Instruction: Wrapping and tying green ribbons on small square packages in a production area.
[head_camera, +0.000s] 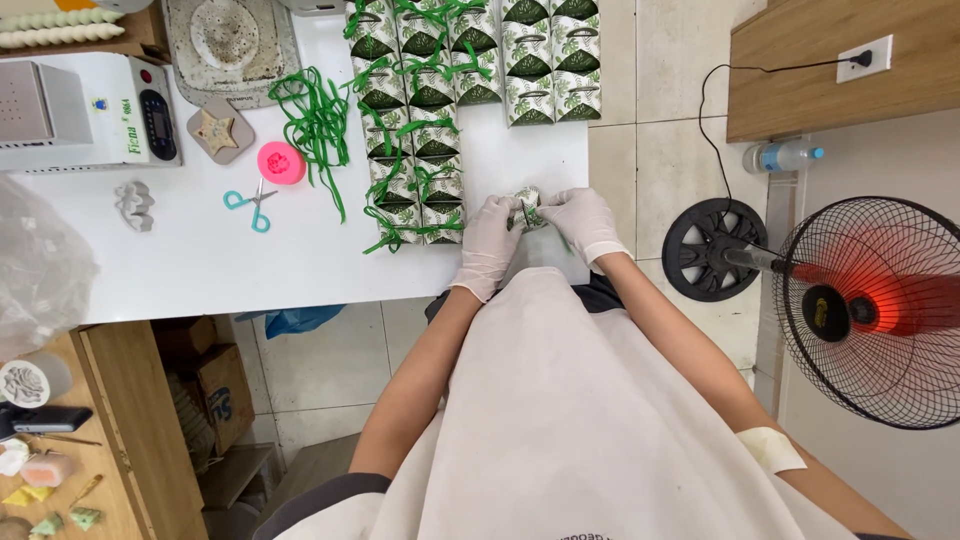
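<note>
Box (527, 212) in both gloved hands over white table (200, 260), tiled floor (650, 160).

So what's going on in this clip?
A person in white gloves works at a white table. Both hands, the left hand and the right hand, hold one small leaf-printed box with a green ribbon at the table's near edge. Beside them stand rows of the same boxes, many already tied with ribbon. A pile of loose green ribbons, teal scissors and a pink mould lie further left.
</note>
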